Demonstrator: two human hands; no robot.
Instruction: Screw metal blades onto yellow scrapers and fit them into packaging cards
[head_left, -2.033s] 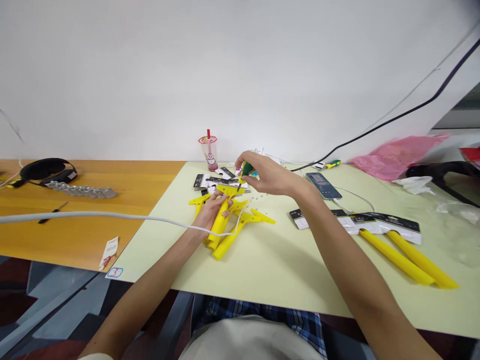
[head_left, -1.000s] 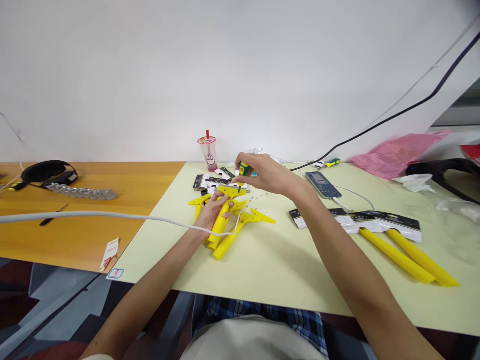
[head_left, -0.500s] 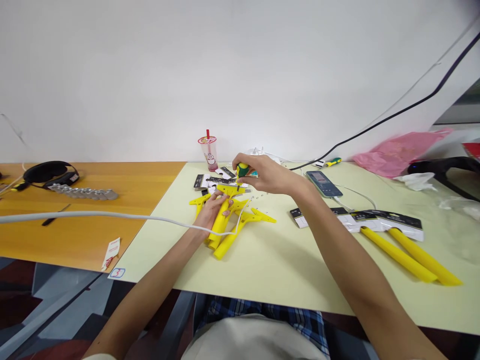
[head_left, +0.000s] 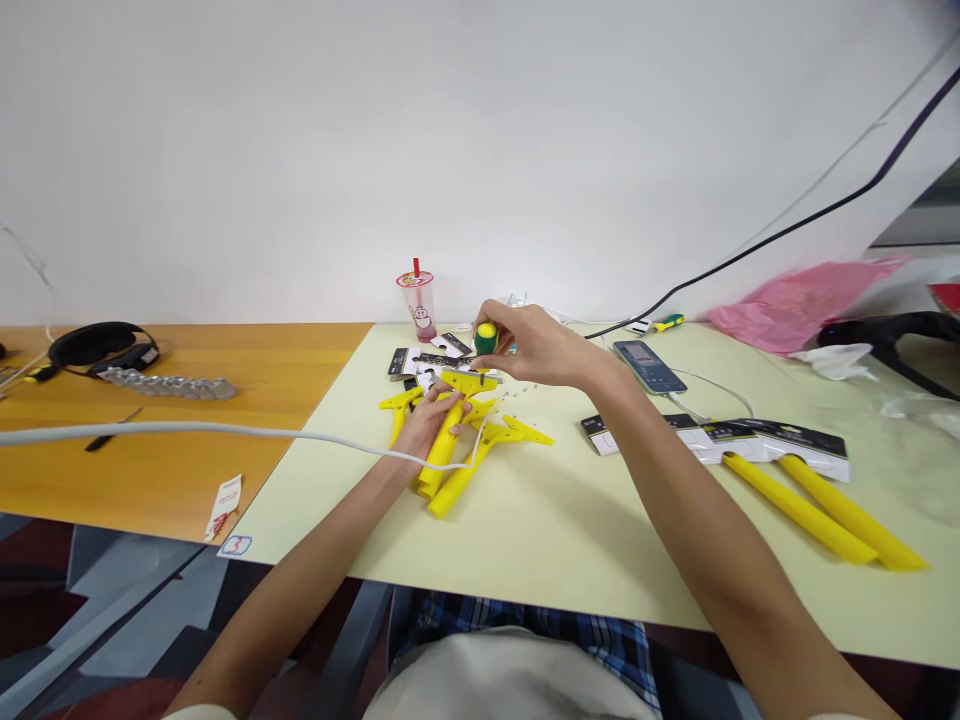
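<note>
My left hand [head_left: 426,424] is wrapped round the handle of a yellow scraper [head_left: 442,446], its flat head pointing away from me. In my right hand [head_left: 529,345] is a screwdriver with a green and yellow handle [head_left: 486,338], pinched between thumb and fingers. Its shaft points down at the scraper's head; whether the tip sits in a screw is too small to tell. Beneath and beside the held scraper lie other yellow scrapers [head_left: 457,490]. Tiny metal bits [head_left: 517,395] are scattered on the table right of the scraper head.
Behind my hands are black-and-white packages [head_left: 405,362] and a cup with a red straw [head_left: 419,308]. To the right lie a phone [head_left: 648,367], more packages [head_left: 780,445] and two yellow handles [head_left: 799,508]. A white cable [head_left: 300,434] crosses in front of my left wrist.
My right hand has turned the screwdriver a little, and its handle end now faces me more. The left hand and scraper have barely moved.
</note>
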